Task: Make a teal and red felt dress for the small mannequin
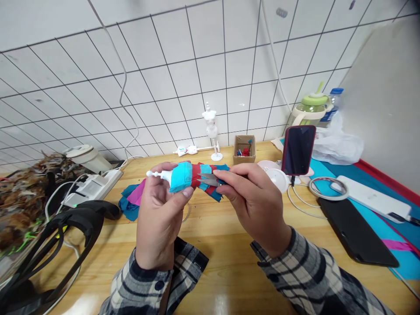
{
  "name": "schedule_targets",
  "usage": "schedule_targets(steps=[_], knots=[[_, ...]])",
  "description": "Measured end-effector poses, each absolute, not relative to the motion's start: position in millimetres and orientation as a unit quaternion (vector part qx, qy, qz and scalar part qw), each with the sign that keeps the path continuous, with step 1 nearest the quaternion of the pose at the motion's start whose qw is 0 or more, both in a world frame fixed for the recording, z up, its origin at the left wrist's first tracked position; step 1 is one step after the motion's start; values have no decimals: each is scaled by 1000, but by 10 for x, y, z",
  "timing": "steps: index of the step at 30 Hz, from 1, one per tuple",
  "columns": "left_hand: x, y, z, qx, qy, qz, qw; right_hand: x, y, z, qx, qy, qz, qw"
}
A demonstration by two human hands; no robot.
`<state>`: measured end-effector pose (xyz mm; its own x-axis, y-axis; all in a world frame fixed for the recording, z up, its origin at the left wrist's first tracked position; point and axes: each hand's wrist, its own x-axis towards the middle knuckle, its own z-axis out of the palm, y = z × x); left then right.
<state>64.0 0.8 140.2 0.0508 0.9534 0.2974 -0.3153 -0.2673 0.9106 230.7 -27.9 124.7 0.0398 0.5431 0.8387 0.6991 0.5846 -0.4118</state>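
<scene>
My left hand [164, 210] is closed around a miniature dress form [182, 175], which lies sideways with its white neck to the left. Light blue, red and dark blue crepe-like paper wraps its body. In my right hand [254, 199] is a small pair of scissors [210, 180], gripped with the blades pointing left, at the red and blue wrapping. The handles are mostly hidden by my fingers. Behind my hands stands a bare white dress form [210, 124] on a round base, and another white form [187, 150] lies beside it.
A small cardboard box [244, 151] holds red and blue scraps. Blue and magenta paper [131, 203] lies left, near a power strip [93, 188] and black headset [82, 227]. At right are an upright phone [298, 151], black phone [357, 232], power bank [374, 199] and tape roll [328, 189].
</scene>
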Motion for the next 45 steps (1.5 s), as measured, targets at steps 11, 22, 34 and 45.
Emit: schedule_targets(steps=[11, 22, 34, 45], knots=[[656, 16, 1410, 501, 312, 612, 527, 2306, -280, 1238, -442, -688, -78, 571], [634, 35, 1392, 502, 311, 609, 529, 2301, -289, 1247, -444, -676, -56, 585], [624, 29, 1378, 524, 315, 597, 519, 2309, -285, 1259, -442, -693, -61, 566], [634, 26, 1388, 531, 310, 600, 513, 2311, -277, 1239, -434, -688, -43, 580]])
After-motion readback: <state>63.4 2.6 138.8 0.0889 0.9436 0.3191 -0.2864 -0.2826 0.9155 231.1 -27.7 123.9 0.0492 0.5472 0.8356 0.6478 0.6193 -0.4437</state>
